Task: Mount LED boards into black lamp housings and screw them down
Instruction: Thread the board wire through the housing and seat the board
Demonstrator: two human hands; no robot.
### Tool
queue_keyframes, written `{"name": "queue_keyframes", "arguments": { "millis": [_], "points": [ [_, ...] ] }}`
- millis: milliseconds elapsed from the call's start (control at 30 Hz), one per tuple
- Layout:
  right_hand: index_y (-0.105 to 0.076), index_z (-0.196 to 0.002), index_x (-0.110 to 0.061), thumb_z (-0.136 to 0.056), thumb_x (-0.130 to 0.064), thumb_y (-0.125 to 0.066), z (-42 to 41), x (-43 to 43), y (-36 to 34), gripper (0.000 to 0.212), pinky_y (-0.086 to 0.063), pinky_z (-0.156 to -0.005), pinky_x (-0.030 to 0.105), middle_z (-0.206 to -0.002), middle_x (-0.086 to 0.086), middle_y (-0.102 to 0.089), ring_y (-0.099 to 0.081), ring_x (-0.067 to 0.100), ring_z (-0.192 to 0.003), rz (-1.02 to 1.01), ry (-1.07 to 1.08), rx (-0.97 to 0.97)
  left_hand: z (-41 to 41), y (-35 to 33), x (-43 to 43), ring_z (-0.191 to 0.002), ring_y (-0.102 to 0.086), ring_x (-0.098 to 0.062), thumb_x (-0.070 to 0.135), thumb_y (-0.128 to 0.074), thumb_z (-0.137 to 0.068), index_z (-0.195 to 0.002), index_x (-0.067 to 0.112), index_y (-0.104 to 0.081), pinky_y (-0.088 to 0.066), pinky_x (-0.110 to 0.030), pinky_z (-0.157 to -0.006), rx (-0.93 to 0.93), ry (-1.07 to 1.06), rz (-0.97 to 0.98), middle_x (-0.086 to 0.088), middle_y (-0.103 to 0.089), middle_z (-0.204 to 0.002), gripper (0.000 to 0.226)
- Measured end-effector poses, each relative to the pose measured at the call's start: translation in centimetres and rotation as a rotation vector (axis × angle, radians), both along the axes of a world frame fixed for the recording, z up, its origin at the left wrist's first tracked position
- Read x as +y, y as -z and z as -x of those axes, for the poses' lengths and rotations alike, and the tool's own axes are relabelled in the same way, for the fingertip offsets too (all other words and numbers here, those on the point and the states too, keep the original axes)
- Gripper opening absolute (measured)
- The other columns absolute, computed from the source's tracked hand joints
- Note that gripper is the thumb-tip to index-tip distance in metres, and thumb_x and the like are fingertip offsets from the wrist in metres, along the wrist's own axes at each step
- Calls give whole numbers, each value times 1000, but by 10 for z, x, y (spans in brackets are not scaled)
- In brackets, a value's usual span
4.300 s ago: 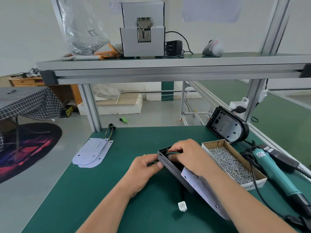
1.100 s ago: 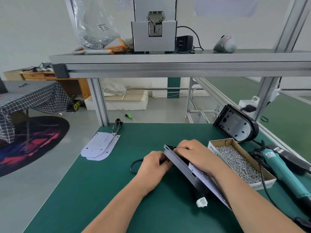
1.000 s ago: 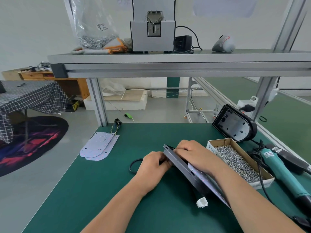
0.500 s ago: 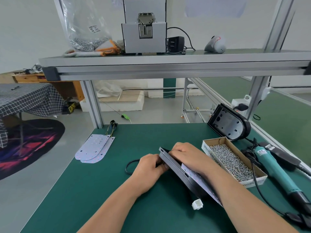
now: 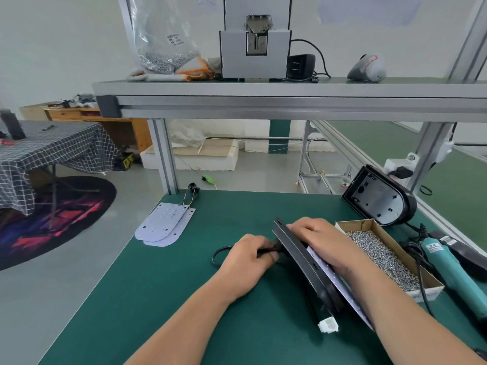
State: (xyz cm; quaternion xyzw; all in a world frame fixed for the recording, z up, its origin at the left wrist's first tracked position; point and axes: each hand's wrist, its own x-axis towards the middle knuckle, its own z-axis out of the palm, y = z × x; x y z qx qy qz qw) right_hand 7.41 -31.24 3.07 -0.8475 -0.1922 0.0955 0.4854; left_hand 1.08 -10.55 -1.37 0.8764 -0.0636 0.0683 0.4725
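Nearest bit first: a white plastic plug (image 5: 328, 325) is lying on the green bench (image 5: 184, 299) right at the near end of the black lamp housing (image 5: 303, 262). The housing is standing on its long edge and leaning, open face turned to the right. I'm guessing that's so its back stays reachable while the board goes in.

The right grip (image 5: 321, 239) is lying spread over the thin white LED board (image 5: 330, 276) inside the housing. Fingers are looking fairly flat, so it's pressing rather than clenching, though the thumb is hiding. The left grip (image 5: 247, 259) is pinching the black cable (image 5: 218, 255) against the housing's back side, probably pulling slack through so the board seats flat. The spare cable is looping out to the left of the housing.

No screws are going in yet, from what I can see. Just right of the housing a cardboard box (image 5: 432, 285) of shiny little screws is sitting within easy reach, with a teal electric screwdriver (image 5: 448, 267) lying beyond it.

Further left of the housing, two spare boards (image 5: 163, 222) are stacking flat, rounded at one end. Behind the housing to the right, a second housing (image 5: 379, 200) is leaning upright, showing its matte, D-shaped inside.
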Motion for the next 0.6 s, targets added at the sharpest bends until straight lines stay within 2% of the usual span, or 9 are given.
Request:
{"name": "queue_keyframes", "arguments": {
  "millis": [67, 133, 200, 267, 333, 400, 433, 500, 600],
  "points": [
    [-69, -86, -30, -78, -90, -56, 7, 0, -6, 62, -48, -78, 36, -82, -16, -67, -60, 1, -76, -33, 9, -19, 1, 0, 0, -99, -60, 3, 37, -72, -94, -83, 47, -68, -43, -8, -79, 2, 6, -15, 15, -64, -99, 15],
    [-66, -101, -37, -67, -101, -53, 12, -1, -11, 74, -48, -86, 33, -97, -21, -66, -61, -2, -86, -52, -26, 19, 2, 0, 0, -99, -60, 1, 39, -71, -93, -86, 43, -69, -45, -11, -80, 9, 5, -4, 11, -64, -103, 8],
    [-62, -125, -41, -63, -97, -62, 16, 0, -15, 84, -45, -102, 23, -124, -21, -65, -62, -10, -112, -67, -102, 80, 3, 0, -1, -100, -59, 2, 39, -69, -91, -85, 41, -68, -43, -9, -79, -9, 19, 4, 9, -65, -102, 7],
    [-63, -130, -45, -69, -78, -71, 19, 2, -18, 70, -43, -109, 23, -130, -20, -67, -59, -11, -122, -62, -160, 108, 4, -2, -2, -100, -58, 1, 37, -67, -89, -82, 41, -66, -43, -10, -78, -31, 36, 4, 8, -65, -99, 9],
    [-70, -123, -42, -77, -64, -71, 19, 3, -21, 51, -48, -103, 29, -119, -13, -74, -68, 2, -115, -71, -189, 104, 4, -3, -3, -96, -59, -4, 34, -64, -86, -80, 32, -66, -48, -21, -80, -44, 39, 17, 6, -65, -94, 7],
    [-74, -117, -34, -82, -56, -69, 19, 3, -22, 42, -52, -97, 35, -110, -6, -76, -71, 14, -104, -77, -203, 77, 4, -4, -3, -90, -60, -12, 28, -61, -83, -80, 19, -65, -50, -39, -81, -63, 46, 13, -1, -66, -89, 11],
    [-74, -114, -31, -83, -54, -69, 19, 4, -22, 39, -51, -93, 38, -103, -6, -76, -70, 15, -96, -70, -200, 65, 4, -4, -3, -87, -60, -17, 26, -59, -81, -80, 14, -64, -50, -45, -80, -75, 52, 6, -5, -65, -86, 13],
    [-74, -107, -29, -81, -53, -69, 19, 7, -21, 36, -49, -83, 37, -88, -8, -69, -63, 9, -81, -65, -185, 58, 3, -4, -4, -78, -56, -20, 23, -55, -79, -77, 10, -59, -49, -48, -75, -98, 59, -9, -13, -62, -83, 14],
    [-75, -102, -29, -78, -53, -70, 18, 10, -17, 34, -47, -78, 34, -81, -12, -67, -61, 6, -75, -67, -150, 57, 2, -5, -5, -73, -47, -13, 28, -51, -76, -77, 9, -54, -46, -47, -70, -99, 43, -3, -16, -60, -82, 19]
  ]
}}
